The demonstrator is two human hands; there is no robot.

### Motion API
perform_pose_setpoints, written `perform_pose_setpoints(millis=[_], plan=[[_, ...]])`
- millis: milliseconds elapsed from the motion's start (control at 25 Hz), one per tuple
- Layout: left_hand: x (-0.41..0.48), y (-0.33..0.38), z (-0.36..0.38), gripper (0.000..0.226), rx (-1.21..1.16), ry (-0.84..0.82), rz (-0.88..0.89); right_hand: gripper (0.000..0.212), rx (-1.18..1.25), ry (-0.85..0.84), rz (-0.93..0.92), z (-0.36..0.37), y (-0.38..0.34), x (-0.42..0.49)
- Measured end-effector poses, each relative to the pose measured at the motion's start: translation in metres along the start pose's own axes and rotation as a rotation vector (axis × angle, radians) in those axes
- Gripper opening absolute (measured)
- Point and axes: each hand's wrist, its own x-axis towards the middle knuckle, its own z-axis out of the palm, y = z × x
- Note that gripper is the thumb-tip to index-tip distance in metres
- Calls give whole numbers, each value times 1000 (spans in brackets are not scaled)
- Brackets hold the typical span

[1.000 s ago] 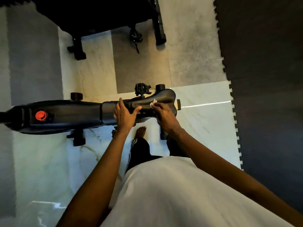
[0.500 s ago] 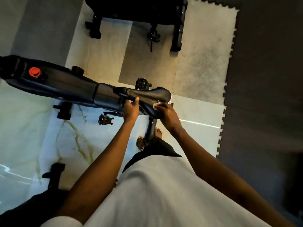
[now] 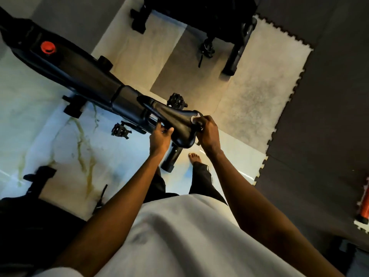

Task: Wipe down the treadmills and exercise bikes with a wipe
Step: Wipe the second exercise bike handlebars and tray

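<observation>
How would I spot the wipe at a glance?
Find the black exercise bike crossing the pale floor; follow it to the saddle. At its wide end, the right hand holds the wipe: a small white wad, the only white on the bike.

Glossy white marble-look floor tiles (image 3: 60, 152) with yellow-green veins cover left and centre, with bluish reflections and a thin bright light streak (image 3: 242, 173) near the mat edge. Pale beige speckled foam mat (image 3: 255, 100) with jigsaw edge sits upper centre, with a darker grey-brown rectangular patch (image 3: 179, 74) beside it. Dark grey interlocking foam mat (image 3: 329, 92) fills the right side, butting against the tiles. Flat grey floor area (image 3: 65, 17) top left. Orange ribbed cylinder (image 3: 365, 198) at right edge. Light dim, warm.
</observation>
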Motion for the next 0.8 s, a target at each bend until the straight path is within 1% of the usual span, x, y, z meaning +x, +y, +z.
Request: perform_pose_setpoints(millis=[80,160,240,280,320,360,440,520,560,680,800], plan=[[-8,4,7,50,5,35,-28,22,-23,-85,-56,1,-1,12],[-15,3,14,49,3,86,-69,21,-43,-190,-203,6,1,19],[-17,0,20,47,6,122,-121,22,-118,-305,-343,8,6,20],[-19,-4,24,46,-6,131,-154,23,-144,-335,-379,3,10,22],[-21,-6,30,47,-24,139,-181,23,-146,-330,-399,-4,16,26],[-25,-7,35,48,-37,142,-205,24,-126,-294,-397,-11,23,32],[-31,-11,46,51,-59,145,-242,24,-70,-213,-328,-21,35,41],[-38,-19,57,53,-90,157,-251,23,-21,-183,-262,-25,37,38],[-42,-23,60,52,-98,161,-252,23,2,-199,-261,-24,35,31],[-47,-26,56,46,-118,160,-251,24,9,-346,-275,-12,21,3],[-47,-17,48,43,-96,131,-233,21,-28,-371,-328,-12,23,3]])
